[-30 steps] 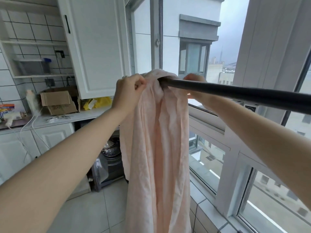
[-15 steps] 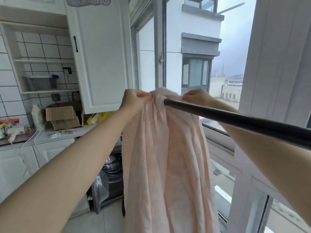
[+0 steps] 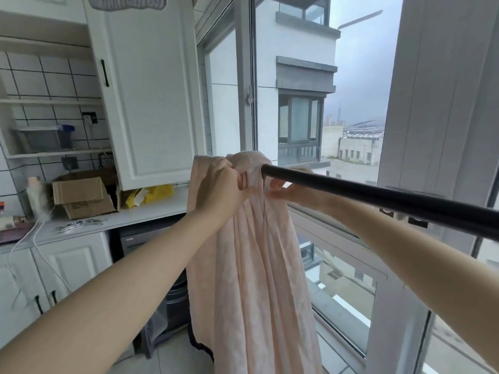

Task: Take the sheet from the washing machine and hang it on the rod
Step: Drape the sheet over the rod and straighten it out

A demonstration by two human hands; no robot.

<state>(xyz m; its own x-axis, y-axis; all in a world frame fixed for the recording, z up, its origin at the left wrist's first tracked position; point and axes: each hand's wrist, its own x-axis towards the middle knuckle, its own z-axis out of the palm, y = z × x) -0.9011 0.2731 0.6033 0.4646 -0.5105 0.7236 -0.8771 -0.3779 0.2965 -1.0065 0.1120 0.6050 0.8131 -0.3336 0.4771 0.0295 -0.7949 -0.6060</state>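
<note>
the sheet [image 3: 251, 279] is the biggest thing here, a pale pink length of cloth draped over the far end of the rod [image 3: 378, 197] and hanging in long loose folds down toward the floor, just in front of the window [image 3: 340, 279]. it looks soft and floppy with no stiffness at all. fresh from a wash it's probably damp, so likely heavier than it looks and a bit clingy, more inclined to bunch than slide. nothing fragile about it. the top is all gathered into a wad on the rod's end, so the sensible place to hold is the upper edge on either side of the rod, then work it along so the cloth spreads out instead of sitting in a lump. if too much weight hangs on one side it could slip off that open end, which is the thing to watch.

the rod is a dark bar running in from the right and ending inside the bunched cloth.

left hand [image 3: 221, 188] is on the near left side of the bundle, fingers [image 3: 243, 182] curled tight into a fold of the sheet just beside the rod's tip, so that one's clenched on the cloth. right hand [image 3: 280, 190] reaches in under the rod on the window side, its fingertips [image 3: 272, 184] touching the sheet just below the bar and looking like they pinch a fold there, though part of the hand is hidden by the rod and cloth.
</note>
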